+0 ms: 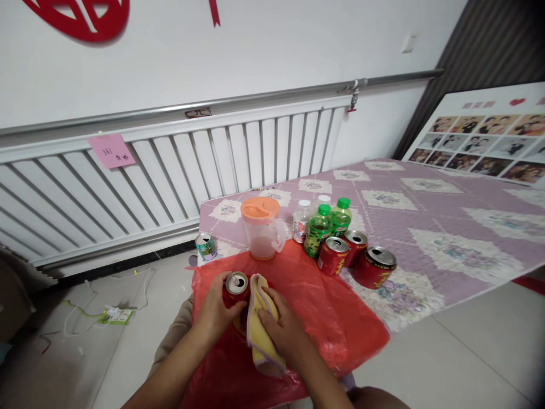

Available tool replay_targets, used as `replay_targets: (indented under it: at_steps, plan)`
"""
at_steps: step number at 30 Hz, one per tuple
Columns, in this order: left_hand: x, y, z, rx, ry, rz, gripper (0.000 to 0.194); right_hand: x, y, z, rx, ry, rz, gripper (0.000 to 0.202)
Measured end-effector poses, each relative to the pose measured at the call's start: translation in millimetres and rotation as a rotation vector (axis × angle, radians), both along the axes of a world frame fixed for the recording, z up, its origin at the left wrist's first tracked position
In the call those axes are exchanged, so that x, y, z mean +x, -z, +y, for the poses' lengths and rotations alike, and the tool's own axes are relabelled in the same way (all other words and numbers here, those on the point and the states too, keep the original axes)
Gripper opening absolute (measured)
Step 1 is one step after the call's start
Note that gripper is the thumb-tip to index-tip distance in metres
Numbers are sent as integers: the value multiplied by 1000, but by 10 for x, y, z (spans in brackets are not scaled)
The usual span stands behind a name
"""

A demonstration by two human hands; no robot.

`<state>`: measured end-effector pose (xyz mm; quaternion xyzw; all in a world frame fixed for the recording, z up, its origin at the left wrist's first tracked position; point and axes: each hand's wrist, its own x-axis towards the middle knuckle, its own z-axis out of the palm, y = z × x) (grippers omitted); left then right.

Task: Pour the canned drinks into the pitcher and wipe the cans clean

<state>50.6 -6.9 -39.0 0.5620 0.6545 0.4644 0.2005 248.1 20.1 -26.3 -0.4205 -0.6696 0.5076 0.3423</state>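
My left hand is wrapped round an opened red drink can, which stands upright over the red plastic sheet. Just to the right, my right hand grips a folded yellow cloth with a purple edge, held close beside the can. Whether cloth and can touch is hard to make out. Behind my hands stands a clear plastic pitcher with an orange lid. A small green-blue opened can is at the table's left edge.
Right of the pitcher stand several bottles, among them a green-capped bottle, and opened red cans. A flowered cloth covers the table. A white radiator runs behind it. A photo board leans at right; cables and a power strip lie on the floor.
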Motion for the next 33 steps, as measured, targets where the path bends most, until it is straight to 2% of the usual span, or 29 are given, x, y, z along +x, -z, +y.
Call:
replay_targets:
  at_steps: [6, 13, 21, 29, 33]
  plan:
    - [-15, 27, 10, -12, 17, -25, 60, 34, -72, -55, 62, 18, 120, 55]
    - [19, 2, 13, 4, -29, 7, 59, 20, -5, -10, -16, -24, -18, 54]
    - [29, -10, 11, 9, -8, -18, 57, 46, -56, -68, 96, 2, 136, 53]
    - [32, -5, 17, 6, -31, 9, 56, 17, 34, -3, -14, -18, -23, 53]
    - [35, -2, 12, 10, -33, 2, 56, 32, -9, -24, 40, -14, 56, 54]
